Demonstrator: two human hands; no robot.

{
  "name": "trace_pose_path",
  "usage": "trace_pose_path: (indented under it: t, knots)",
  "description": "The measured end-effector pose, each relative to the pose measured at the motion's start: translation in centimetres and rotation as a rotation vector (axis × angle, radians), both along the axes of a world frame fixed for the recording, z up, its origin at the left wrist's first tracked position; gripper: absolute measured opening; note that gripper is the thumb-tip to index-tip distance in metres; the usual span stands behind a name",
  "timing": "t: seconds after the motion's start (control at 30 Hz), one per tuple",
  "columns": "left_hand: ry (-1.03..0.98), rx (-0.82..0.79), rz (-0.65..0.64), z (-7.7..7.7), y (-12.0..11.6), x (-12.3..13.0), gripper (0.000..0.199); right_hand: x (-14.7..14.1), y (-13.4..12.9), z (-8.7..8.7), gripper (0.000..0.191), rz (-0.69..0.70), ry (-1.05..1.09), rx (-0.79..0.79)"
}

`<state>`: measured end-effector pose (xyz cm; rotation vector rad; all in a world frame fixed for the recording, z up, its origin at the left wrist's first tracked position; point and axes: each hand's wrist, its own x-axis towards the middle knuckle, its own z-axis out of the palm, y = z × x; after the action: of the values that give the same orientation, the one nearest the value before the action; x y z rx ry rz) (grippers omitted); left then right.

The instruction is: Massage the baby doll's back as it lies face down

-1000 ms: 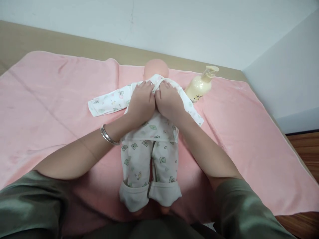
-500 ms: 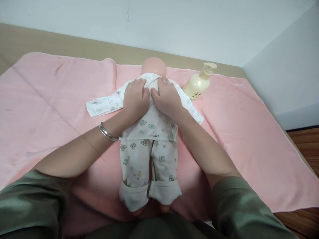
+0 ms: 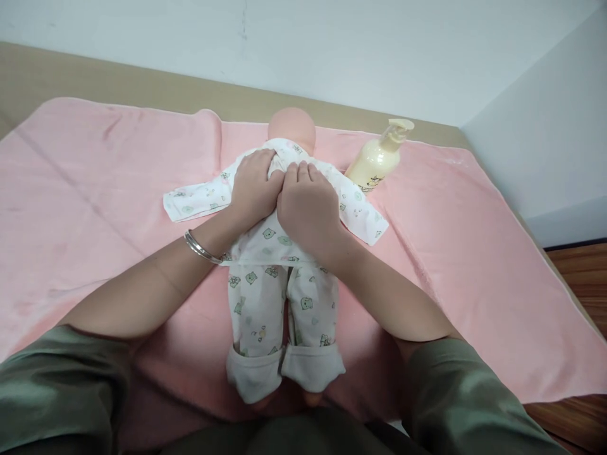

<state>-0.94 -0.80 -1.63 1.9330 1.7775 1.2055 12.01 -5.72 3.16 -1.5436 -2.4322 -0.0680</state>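
Note:
A baby doll (image 3: 291, 123) in a white outfit lies stretched out, its smooth round head at the far end and its face out of sight. The long-sleeved top (image 3: 265, 237) and the trousers (image 3: 258, 303) carry small printed animals, and the trouser cuffs are folded up. My left hand (image 3: 256, 186) rests flat on the left of the upper body. Beside it my right hand (image 3: 308, 205) lies slightly cupped over the middle and right, fingers close together, its thumb side against the left thumb. Neither hand grips anything visible. A silver bangle (image 3: 202, 246) circles my left wrist.
A pale yellow pump bottle (image 3: 377, 158) stands tilted in view near the doll's right-hand sleeve. Pink cloth (image 3: 474, 253) spreads under everything on a tan surface (image 3: 142, 79). A white wall (image 3: 332, 50) rises behind, and wood grain shows at far right.
My right hand has slid left and a little towards me, meeting my left hand; its fingers have drawn together. More of the right shoulder of the top shows. My left hand has barely shifted.

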Motion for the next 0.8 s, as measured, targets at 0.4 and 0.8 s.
trace_pose_path:
  t: [0.4, 0.8]
  knots:
    - [-0.093, 0.024, -0.020, 1.1, -0.8, 0.6, 0.009, 1.2, 5.1, 0.1, 0.059, 0.100, 0.101, -0.172]
    - [-0.092, 0.019, -0.022, 1.2, -1.0, 0.6, 0.011, 1.0, 4.0, 0.0, 0.052, 0.046, 0.161, -0.029]
